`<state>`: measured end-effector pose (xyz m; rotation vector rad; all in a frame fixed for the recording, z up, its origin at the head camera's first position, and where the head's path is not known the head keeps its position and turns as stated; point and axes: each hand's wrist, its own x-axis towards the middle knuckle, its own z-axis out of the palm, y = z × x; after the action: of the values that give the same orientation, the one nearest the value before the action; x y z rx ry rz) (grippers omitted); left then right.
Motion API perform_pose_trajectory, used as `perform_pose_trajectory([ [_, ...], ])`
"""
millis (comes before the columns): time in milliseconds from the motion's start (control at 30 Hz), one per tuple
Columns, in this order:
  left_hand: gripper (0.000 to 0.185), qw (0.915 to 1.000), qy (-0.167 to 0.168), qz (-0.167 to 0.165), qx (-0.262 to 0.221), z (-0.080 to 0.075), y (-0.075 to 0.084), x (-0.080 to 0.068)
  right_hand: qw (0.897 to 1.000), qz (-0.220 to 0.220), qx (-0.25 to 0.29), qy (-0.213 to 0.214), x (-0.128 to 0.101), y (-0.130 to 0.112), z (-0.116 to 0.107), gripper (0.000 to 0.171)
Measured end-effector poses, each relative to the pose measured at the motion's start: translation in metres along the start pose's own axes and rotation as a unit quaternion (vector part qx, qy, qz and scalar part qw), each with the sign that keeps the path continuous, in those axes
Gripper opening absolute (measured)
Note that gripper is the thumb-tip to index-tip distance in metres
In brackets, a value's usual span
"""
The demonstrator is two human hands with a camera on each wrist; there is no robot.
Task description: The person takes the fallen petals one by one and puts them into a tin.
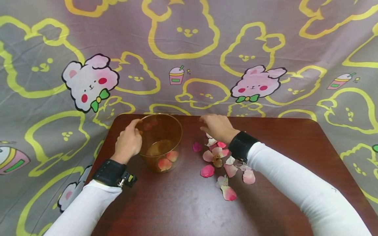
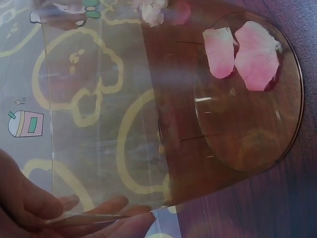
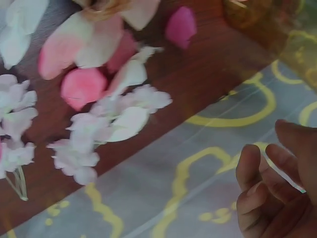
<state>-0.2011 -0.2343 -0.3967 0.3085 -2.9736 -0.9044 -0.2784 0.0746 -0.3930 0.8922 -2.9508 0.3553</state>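
A clear amber-tinted tub [image 1: 160, 132] stands on the table, gripped at its left rim by my left hand [image 1: 128, 142]. In the left wrist view the fingers [image 2: 114, 220] lie along the tub's wall. Two pink-and-white petals [image 2: 257, 57] lie at the tub's bottom. My right hand [image 1: 218, 127] hovers above the far end of the scattered petals, its fingers [image 3: 250, 166] loosely curled with nothing seen between them. Below it are a small white blossom cluster [image 3: 81, 144], a coral-pink petal [image 3: 83, 88] and a magenta petal [image 3: 181, 27].
More loose petals and blossoms spread toward me, among them a pale flower with a brown centre [image 1: 217, 155], a bright pink petal [image 1: 207, 171] and a red-tipped petal [image 1: 228, 193]. A cartoon-printed cloth [image 1: 200, 42] hangs behind the dark red table [image 1: 177, 206].
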Motion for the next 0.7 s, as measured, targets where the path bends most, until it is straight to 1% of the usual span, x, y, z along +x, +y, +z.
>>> perform_pose_trajectory([
  [133,0.049,1.0000,0.000,-0.001,-0.001,0.001,0.000,0.000,1.000,0.016,-0.011,-0.013,0.002,0.012,0.008,0.027],
  [567,0.048,1.0000,0.006,0.002,-0.004,0.001,0.001,-0.001,0.997,0.073,0.001,-0.039,0.005,0.039,0.020,0.030],
  [700,0.048,0.9999,0.009,0.002,-0.004,0.001,0.000,-0.001,0.995,0.093,-0.005,-0.044,0.007,0.054,0.030,0.028],
])
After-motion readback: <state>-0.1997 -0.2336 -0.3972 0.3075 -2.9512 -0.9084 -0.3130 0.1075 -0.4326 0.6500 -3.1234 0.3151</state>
